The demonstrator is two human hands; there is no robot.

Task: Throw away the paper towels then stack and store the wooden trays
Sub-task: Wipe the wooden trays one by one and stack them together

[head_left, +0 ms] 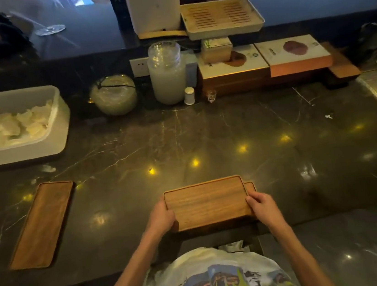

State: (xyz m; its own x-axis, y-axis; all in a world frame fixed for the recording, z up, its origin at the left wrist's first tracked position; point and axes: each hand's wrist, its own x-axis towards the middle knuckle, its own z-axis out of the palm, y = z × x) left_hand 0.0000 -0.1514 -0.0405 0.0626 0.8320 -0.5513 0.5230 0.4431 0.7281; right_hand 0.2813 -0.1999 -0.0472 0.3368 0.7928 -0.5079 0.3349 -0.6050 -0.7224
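Your left hand (161, 218) and right hand (263, 207) each grip a short end of the top wooden tray (207, 202), fingers curled round its rim. It lies on a second tray (250, 185), whose corner pokes out at the right, at the near edge of the dark counter (206, 140). You seem to be mid-stacking: next you'd square the pair, then add the third tray (42, 224), well apart on your left, before storing the stack.

The left hand (161, 216) and right hand (261, 204) are gripping a tray stack (207, 202) by its ends at lower centre; a single tray (42, 224) is lying on the bench (205, 135) at lower left.
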